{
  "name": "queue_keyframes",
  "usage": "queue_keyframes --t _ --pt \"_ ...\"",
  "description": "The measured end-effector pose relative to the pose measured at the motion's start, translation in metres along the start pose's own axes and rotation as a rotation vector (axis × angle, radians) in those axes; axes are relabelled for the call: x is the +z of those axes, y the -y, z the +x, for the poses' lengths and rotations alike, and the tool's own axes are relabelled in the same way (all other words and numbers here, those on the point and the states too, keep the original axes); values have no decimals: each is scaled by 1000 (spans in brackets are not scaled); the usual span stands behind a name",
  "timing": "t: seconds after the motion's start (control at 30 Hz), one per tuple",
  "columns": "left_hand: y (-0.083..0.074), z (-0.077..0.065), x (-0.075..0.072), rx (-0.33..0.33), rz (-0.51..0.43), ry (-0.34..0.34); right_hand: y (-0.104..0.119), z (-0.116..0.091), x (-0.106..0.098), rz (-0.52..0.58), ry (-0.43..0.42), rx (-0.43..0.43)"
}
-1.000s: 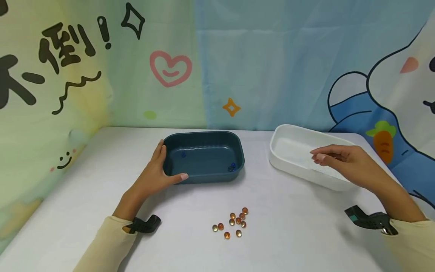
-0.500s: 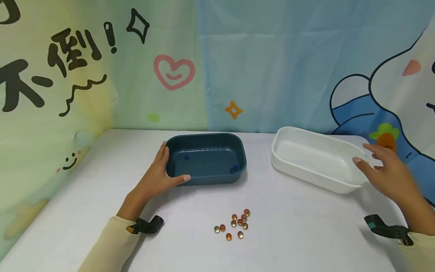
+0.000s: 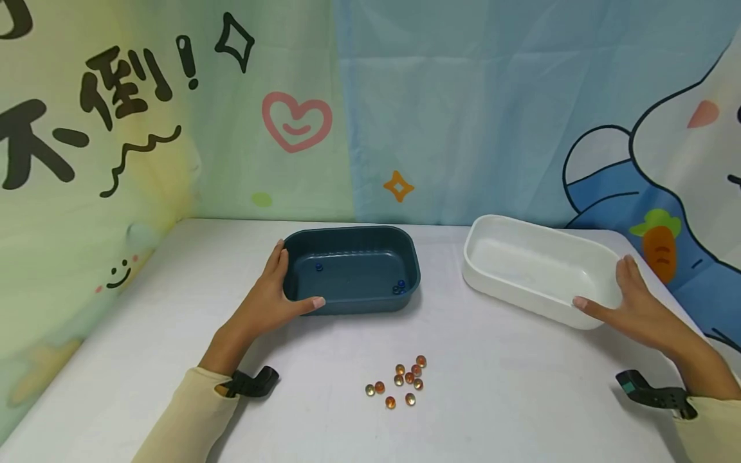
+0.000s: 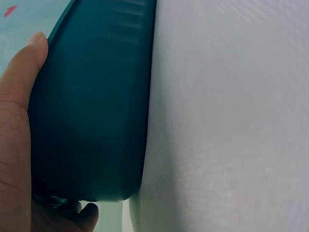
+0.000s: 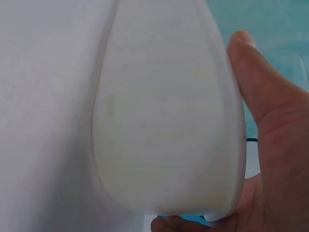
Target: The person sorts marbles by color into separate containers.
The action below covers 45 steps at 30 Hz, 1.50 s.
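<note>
My left hand (image 3: pixel 267 292) grips the left end of a dark teal rectangular tub (image 3: pixel 353 307), thumb along the front rim and fingers round the far side. Inside it lie several small dark blue beads (image 3: pixel 399 289), most of them in the right front corner. At the right, my right hand (image 3: pixel 645 312) holds the right end of a white oblong tub (image 3: pixel 521 298), its thumb on the near rim. The left wrist view shows the teal wall (image 4: pixel 91 106) between thumb and fingers; in the right wrist view the white end wall (image 5: pixel 164 111) sits between thumb and curled fingertips.
Several orange and amber glass beads (image 3: pixel 410 378) lie loose on the white tabletop (image 3: pixel 498 399), in front of the teal tub. Behind the table hangs a printed cloth backdrop (image 3: pixel 451 116). A gap of bare cloth separates the two tubs.
My right hand has moved from above the white tub out to its right end and now grips it. The left hand keeps its hold on the teal tub. The head view has shifted slightly.
</note>
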<state>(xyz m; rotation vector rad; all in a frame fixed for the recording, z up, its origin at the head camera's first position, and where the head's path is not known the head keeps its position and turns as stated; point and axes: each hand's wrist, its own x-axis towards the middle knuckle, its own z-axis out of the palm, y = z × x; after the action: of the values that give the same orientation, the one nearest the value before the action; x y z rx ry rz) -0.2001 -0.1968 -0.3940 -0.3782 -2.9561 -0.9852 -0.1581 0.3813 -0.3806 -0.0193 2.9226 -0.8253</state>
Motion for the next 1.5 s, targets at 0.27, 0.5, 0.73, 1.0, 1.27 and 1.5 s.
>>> queue_keyframes --t 0.27,0.5,0.73,1.0,1.27,1.5 --pt "-3 1 0 5 11 -1 -2 -3 0 23 -10 -3" --pt "-4 3 1 -3 15 6 -3 -7 -1 -12 9 12" --pt "-4 3 2 -24 23 -4 0 -4 0 -16 -5 -17" --pt "-6 2 3 -60 30 -30 8 -1 6 7 15 -46" --pt "-11 1 9 -117 1 -68 11 -2 10 15 35 -69" --pt "-15 2 13 -134 6 -111 16 -3 12 28 53 -80"
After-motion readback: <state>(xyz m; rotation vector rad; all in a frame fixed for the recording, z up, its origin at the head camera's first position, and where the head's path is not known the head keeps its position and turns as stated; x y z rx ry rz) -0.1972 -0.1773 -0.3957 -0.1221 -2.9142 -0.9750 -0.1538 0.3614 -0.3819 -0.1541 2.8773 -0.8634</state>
